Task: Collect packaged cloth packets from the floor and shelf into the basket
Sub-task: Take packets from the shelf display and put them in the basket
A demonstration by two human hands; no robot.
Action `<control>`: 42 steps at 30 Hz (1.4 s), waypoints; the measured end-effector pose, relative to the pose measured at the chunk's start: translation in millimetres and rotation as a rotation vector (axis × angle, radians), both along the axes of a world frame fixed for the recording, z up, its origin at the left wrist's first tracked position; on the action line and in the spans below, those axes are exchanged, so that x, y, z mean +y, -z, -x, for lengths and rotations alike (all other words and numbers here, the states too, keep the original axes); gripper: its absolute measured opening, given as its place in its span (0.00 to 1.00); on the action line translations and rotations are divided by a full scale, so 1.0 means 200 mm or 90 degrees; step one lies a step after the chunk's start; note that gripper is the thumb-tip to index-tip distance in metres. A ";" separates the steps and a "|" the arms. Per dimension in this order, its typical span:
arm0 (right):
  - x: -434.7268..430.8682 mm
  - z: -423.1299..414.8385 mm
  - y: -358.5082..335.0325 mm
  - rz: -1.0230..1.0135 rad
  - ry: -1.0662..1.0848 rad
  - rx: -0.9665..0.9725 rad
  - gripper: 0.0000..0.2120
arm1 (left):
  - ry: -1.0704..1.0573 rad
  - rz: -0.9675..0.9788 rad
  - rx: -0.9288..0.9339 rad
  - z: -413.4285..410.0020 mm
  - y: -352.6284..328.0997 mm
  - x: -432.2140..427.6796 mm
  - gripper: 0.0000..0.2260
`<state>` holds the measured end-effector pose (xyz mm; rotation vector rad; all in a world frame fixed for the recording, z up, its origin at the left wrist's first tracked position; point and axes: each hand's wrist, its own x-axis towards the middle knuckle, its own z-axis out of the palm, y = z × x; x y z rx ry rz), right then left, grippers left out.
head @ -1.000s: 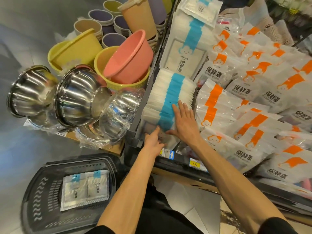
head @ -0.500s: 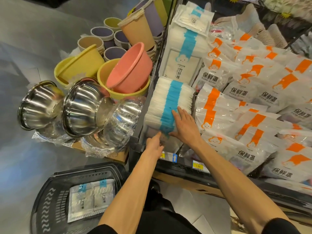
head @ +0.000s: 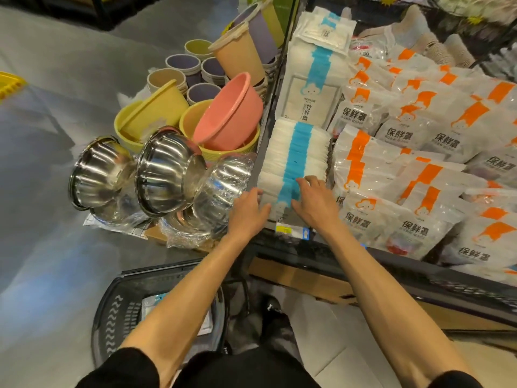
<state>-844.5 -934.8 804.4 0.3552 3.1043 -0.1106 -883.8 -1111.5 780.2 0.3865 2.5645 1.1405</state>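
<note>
Below the left forearm, the basket (head: pixel 117 306) holds one flat packet (head: pixel 152 309). Just ahead, the left hand (head: pixel 249 211) presses fairly straight fingers against the front of the shelf's cloth packets (head: pixel 299 152); beside it, the right hand (head: pixel 314 205) curls its fingers over their tops.

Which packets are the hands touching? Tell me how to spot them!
Look at the black shelf to the right of the shiny steel bowls. At its near left corner stands a tight row of white cloth packets, touched by the left hand and right hand. A blue stripe runs along it; the bags beside it have orange marks.
</note>
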 end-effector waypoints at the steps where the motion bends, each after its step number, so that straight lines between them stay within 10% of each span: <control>1: -0.04 -0.03 -0.01 0.002 -0.001 0.005 0.26 | 0.023 0.069 0.053 0.00 -0.02 -0.05 0.18; 6: -0.17 -0.12 -0.07 -0.005 -0.035 0.007 0.23 | 0.101 0.291 0.244 -0.03 -0.09 -0.28 0.17; 16: -0.42 -0.36 -0.11 -0.015 -0.106 -0.040 0.27 | 0.095 0.442 0.266 -0.33 -0.20 -0.61 0.21; 42: -1.31 -0.60 0.08 0.042 -0.184 -0.158 0.24 | -0.006 0.449 0.109 -0.69 -0.02 -1.62 0.22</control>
